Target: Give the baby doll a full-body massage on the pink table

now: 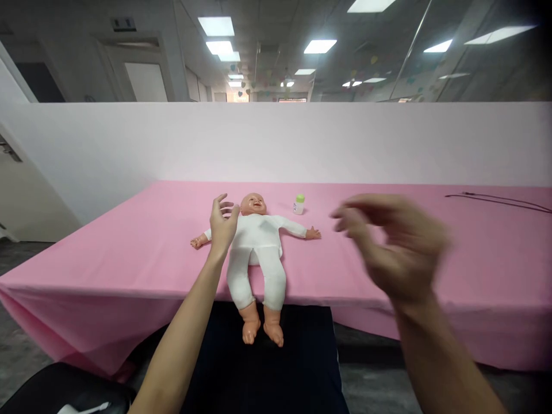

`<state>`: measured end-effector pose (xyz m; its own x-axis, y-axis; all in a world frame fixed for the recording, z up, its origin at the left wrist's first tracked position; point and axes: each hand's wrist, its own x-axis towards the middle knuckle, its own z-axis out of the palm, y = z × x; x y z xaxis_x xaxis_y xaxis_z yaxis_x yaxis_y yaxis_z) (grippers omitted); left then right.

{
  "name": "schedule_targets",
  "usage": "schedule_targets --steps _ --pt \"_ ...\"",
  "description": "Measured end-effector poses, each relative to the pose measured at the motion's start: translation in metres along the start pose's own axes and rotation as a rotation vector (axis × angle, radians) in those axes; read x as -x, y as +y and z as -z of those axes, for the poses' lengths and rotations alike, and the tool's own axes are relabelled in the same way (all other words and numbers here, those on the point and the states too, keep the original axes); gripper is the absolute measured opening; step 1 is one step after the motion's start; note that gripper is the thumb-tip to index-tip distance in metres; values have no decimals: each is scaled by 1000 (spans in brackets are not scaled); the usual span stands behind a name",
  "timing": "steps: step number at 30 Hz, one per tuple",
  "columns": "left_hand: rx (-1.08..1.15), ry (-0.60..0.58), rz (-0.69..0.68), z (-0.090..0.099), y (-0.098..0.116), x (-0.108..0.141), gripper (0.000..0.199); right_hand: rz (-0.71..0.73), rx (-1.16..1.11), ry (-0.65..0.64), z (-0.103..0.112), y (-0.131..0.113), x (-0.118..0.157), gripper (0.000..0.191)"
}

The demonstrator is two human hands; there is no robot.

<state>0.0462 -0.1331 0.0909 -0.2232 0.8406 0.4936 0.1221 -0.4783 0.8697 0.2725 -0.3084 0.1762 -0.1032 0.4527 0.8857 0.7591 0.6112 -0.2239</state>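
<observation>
A baby doll (257,236) in a white outfit lies face up on the pink tablecloth (129,241), its head toward the low white wall (302,144) and its legs toward the person. Its arms stretch out to both sides, and its bare feet reach past the front edge of the cloth, above the person's dark-clothed lap (267,374).

The left hand (224,221) is raised just beside the doll's head, its wrist crossing in front of one doll arm. Its fingers are curled and spread apart from the thumb, with nothing between them; whether the hand touches the doll I cannot tell.

The right hand (390,247) is up on the other side, well apart from the doll. It is blurred, so this is a fair reading only: the fingers bend over the thumb with a gap near the palm and no object showing, but I cannot tell whether the tips meet.

A small bottle (299,204) with a green cap stands upright near the doll's head, between the two hands. Farther out, a thin dark cable (500,199) lies at the right end of the cloth. At the lower left is a black chair (81,388), with a white object (81,409) on it.
</observation>
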Motion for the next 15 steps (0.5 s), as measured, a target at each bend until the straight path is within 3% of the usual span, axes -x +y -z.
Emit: schedule_targets --steps 3,6,10,15 --pt "-191 -143 -23 -21 -14 -43 41 -188 -109 -242 -47 48 -14 14" --pt "-415 -255 -49 -36 -32 -71 37 -425 -145 -487 -91 106 -9 20" --pt "-526 -279 -82 -48 -63 -93 41 -548 -127 -575 -122 158 11 22" --pt "-574 -422 29 -58 -84 -124 49 -561 -100 -615 -143 175 10 22"
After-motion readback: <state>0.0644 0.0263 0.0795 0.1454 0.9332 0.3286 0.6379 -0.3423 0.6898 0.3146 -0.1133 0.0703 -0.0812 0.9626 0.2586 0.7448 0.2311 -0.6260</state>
